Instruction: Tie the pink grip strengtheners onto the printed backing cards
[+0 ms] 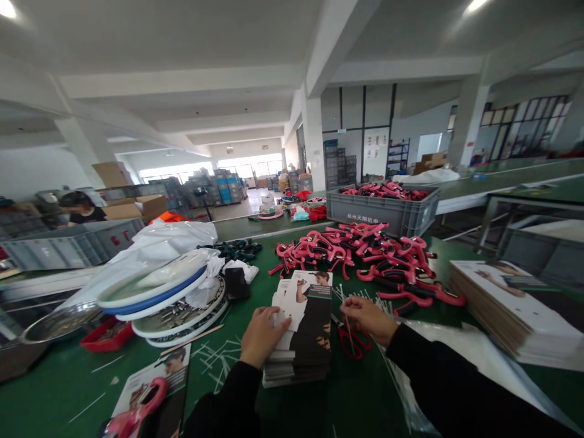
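Note:
My left hand (pixel 264 334) rests on the left side of a stack of printed cardboard cards (pixel 312 328), its thumb and forefinger apart on the top cards. The upper cards lie slightly fanned. To the right of the stack, my right hand (pixel 368 317) pinches a thin white cable tie (pixel 347 319) between thumb and fingertips. Red-handled scissors (pixel 350 348) lie on the green table just below that hand. More loose cable ties (pixel 219 362) are scattered left of the stack. A heap of pink-and-black hand tools (pixel 356 249), which look like pliers or cutters, lies behind the cards.
A grey crate (pixel 383 213) of pink tools stands behind the heap. At right are a tall card stack (pixel 497 322) and a clear plastic bag (pixel 460 347). Round sieves (pixel 159 292), a red tray (pixel 107 337) and a pink tool (pixel 139 413) on a card occupy the left.

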### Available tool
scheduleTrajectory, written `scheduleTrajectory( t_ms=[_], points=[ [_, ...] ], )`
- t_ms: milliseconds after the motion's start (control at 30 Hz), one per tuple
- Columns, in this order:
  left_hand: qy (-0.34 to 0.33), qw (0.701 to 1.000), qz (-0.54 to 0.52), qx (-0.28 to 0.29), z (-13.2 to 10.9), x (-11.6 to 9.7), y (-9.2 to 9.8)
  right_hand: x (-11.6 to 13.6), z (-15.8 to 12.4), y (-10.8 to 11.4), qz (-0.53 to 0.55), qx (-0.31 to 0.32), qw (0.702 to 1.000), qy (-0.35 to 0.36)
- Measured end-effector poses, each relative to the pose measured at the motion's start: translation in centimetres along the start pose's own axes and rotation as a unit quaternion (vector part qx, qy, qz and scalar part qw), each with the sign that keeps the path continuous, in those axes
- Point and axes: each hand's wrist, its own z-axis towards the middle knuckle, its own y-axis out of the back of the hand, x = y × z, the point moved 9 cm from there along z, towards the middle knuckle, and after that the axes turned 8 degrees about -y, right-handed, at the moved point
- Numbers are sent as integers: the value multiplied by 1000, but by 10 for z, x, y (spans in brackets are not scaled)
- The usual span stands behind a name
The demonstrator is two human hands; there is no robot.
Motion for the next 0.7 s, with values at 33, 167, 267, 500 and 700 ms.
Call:
scheduleTrajectory(
  t_ms=[33, 167, 267, 500, 700],
  points=[
    [-4, 1000, 2, -2, -1, -2, 0, 0, 7, -9, 34, 4, 999, -13],
    [-20, 1000, 3, -4, -7, 0, -2, -1, 29, -29, 131, 0, 990, -55],
    [-21, 1000, 4, -11, -15, 0, 0, -2, 31, -25, 188, -11, 980, -58],
    [-5, 999, -40, -20, -23, -17, 9, 0, -5, -21, 249, 32, 967, -39],
    [48, 983, -172, 27, -23, -19, 4, 11, -31, -17, 241, 70, 968, -15]
  ],
)
